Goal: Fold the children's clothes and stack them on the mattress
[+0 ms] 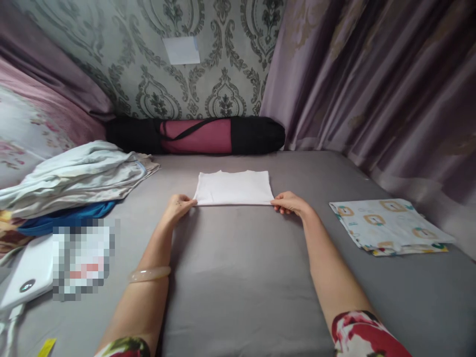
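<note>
A white folded cloth (234, 188), perhaps a small garment, lies flat in the middle of the grey sheet (238, 277). Its near edge is a straight fold, while the far edge shows small notches. My left hand (179, 206) pinches the near left corner between thumb and fingers. At the near right corner, my right hand (290, 202) has the same kind of pinch on the cloth. Both arms reach forward, and a pale bangle (149, 274) circles the left forearm.
Loosely piled clothes (82, 173) lie at the left, with a white power bank (31, 267) and cable nearer me. Folded patterned cloths (390, 225) rest at the right. A black and maroon long bag (197, 135) lies along the back wall, beside purple curtains (334, 74).
</note>
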The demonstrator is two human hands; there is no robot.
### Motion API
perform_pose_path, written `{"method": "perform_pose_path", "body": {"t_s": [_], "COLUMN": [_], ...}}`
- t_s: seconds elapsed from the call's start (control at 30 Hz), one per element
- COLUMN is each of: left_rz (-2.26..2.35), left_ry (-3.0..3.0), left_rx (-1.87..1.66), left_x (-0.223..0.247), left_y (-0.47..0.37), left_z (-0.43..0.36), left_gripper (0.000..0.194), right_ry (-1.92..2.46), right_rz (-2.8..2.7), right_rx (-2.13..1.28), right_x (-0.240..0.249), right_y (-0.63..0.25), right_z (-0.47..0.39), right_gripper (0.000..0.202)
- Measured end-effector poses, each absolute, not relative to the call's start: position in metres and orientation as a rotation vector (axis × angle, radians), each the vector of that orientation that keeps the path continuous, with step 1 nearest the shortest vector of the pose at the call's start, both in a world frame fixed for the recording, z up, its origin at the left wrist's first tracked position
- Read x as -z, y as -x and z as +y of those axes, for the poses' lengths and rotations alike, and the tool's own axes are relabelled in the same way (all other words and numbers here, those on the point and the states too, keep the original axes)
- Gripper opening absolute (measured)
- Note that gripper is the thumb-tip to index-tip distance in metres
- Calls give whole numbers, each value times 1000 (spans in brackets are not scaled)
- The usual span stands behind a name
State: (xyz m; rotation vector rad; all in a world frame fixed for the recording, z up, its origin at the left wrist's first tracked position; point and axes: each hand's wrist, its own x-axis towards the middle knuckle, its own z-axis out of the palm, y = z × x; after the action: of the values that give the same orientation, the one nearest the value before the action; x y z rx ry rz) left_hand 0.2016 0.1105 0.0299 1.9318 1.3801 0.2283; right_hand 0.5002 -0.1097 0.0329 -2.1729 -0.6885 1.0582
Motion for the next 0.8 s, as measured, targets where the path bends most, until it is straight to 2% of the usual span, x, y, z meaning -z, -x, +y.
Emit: {"method": "perform_pose_path", "body": {"t_s": [0.07,0.13,0.23,0.3,0.37,0.47,0.6,0.8], "left_rz": [1395,1414,1292,1079,928,957,1053,1096], "left_ry": [-2037,-2186,-2413,-2552,-2671,-2800,-2827,-2786], "left_rx": [-268,-419,-683,-709,-638,-450,-224,-160], "left_x": [-27,-24,-19,-15,-10,-1,7,6], "left_y": [-203,-209,-225,-238,-249,-259,-260,-260], "left_z": [113,114,107,97,87,78,78,81], "left_gripper": [19,18,25,32,38,46,57,58], "right_ry": [2233,2355,2501,2462,2376,2336,2377,2399], "right_rz": [-705,-759,-936,-1168,-1467,-1751,-1770,-1761], "right_rx": [-1045,-865,-279,-31,-28,-122,-173,-128], "right_x": [-34,-37,-42,-43,-39,-27,-13,-7], "right_y": [-502,-502,-492,-478,-461,-442,-436,-438], "right_z": [-109,-106,-92,-77,-60,-41,-34,-35], "right_gripper": [16,12,25,35,44,53,54,54]}}
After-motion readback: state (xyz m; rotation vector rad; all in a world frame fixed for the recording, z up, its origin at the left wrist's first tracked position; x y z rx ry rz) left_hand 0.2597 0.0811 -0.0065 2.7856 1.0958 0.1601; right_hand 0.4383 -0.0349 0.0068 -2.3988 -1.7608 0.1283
